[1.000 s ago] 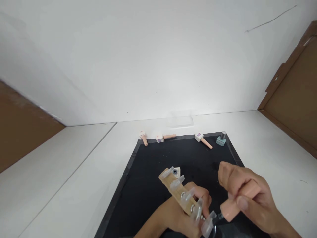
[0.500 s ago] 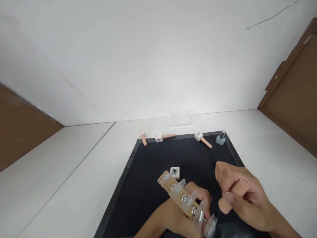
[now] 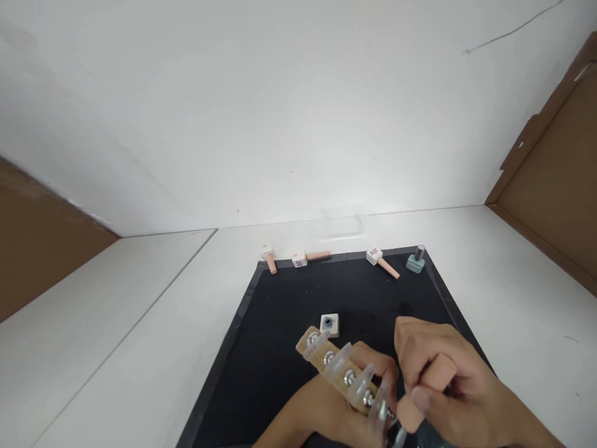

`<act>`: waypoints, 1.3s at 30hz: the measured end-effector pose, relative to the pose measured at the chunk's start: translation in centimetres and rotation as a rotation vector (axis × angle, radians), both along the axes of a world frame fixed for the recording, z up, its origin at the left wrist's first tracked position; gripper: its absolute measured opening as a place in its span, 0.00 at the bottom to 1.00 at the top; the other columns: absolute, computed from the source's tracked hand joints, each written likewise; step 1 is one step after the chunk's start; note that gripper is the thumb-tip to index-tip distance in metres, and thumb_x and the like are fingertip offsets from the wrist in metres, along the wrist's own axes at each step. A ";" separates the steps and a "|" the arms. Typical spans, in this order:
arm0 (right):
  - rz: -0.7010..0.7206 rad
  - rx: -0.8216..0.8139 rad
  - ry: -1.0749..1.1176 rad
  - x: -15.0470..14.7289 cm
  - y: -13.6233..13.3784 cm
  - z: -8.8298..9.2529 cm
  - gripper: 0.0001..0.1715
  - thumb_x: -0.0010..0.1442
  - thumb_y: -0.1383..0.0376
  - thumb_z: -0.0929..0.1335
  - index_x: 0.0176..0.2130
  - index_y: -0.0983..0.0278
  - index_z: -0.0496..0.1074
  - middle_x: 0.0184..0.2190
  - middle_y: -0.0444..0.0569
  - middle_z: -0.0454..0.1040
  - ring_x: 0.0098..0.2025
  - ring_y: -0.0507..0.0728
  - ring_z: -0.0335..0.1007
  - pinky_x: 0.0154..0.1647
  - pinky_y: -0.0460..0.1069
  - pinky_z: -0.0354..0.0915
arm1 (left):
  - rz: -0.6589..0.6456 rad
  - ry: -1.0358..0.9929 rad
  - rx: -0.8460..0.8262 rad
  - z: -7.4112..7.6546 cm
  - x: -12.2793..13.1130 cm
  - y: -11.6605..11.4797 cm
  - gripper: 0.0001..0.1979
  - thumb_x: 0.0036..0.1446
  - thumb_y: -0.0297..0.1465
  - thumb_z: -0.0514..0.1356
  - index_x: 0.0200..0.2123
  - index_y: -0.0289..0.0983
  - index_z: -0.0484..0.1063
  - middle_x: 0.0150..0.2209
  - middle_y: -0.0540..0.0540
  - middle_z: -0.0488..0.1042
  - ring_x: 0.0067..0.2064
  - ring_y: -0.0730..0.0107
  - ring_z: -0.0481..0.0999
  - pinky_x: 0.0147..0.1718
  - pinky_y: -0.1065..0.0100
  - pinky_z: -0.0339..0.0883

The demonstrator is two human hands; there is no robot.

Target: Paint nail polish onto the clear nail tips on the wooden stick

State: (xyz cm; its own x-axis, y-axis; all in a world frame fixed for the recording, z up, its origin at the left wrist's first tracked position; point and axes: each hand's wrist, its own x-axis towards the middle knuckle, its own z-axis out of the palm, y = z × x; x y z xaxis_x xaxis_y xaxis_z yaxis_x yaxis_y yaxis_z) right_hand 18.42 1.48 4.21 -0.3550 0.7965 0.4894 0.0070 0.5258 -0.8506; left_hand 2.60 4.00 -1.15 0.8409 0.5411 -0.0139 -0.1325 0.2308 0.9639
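Observation:
My left hand (image 3: 345, 410) is closed round a wooden strip (image 3: 333, 367) that carries several clear false nail tips on metal studs; it juts up and left over the black mat (image 3: 280, 348). My right hand (image 3: 443, 386) is closed on a peach-pink brush cap (image 3: 426, 389), its lower end right beside the nearest nail tip at the bottom edge. The brush itself is hidden. A small white square bottle (image 3: 329, 324) with an open neck stands on the mat just beyond the strip's far end.
Along the mat's far edge lie three small white bottles with pink caps (image 3: 269, 259) (image 3: 310, 257) (image 3: 382, 262) on their sides, and a teal bottle with a grey cap (image 3: 415, 261) stands upright. White tabletop surrounds the mat. Brown panels flank left and right.
My right hand has moved left and down with the pink cap, closing in on the nail tip nearest me. The strip has tilted slightly, uncovering the small white bottle behind it.

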 end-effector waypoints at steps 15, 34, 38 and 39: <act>-0.011 -0.055 0.078 0.6 0.1 -0.5 0.14 0.56 0.72 0.64 0.22 0.61 0.59 0.18 0.40 0.59 0.21 0.51 0.55 0.21 0.46 0.54 | 0.048 0.002 0.059 0.4 -0.4 -0.5 0.10 0.35 0.30 0.64 0.17 0.35 0.64 0.21 0.52 0.67 0.23 0.80 0.64 0.23 0.77 0.58; 0.005 -0.174 0.010 0.8 0.2 -0.2 0.15 0.53 0.75 0.62 0.20 0.62 0.56 0.17 0.39 0.59 0.21 0.50 0.53 0.20 0.45 0.51 | 0.004 -0.016 0.088 0.1 -0.5 -0.3 0.11 0.36 0.29 0.64 0.18 0.34 0.63 0.18 0.55 0.61 0.20 0.83 0.58 0.20 0.78 0.58; -0.011 -0.163 0.075 1.0 0.3 -0.7 0.15 0.58 0.71 0.63 0.22 0.62 0.59 0.18 0.39 0.58 0.21 0.50 0.54 0.21 0.46 0.51 | 0.001 -0.020 0.097 0.2 -0.8 -0.2 0.10 0.37 0.29 0.64 0.17 0.34 0.63 0.19 0.55 0.60 0.20 0.84 0.57 0.21 0.78 0.57; -0.004 -0.152 0.106 0.9 0.3 -0.7 0.14 0.59 0.68 0.64 0.23 0.61 0.61 0.19 0.39 0.58 0.21 0.50 0.53 0.21 0.46 0.51 | 0.004 -0.025 0.095 0.2 -0.9 -0.2 0.10 0.37 0.29 0.64 0.18 0.34 0.63 0.19 0.55 0.60 0.20 0.84 0.57 0.21 0.78 0.56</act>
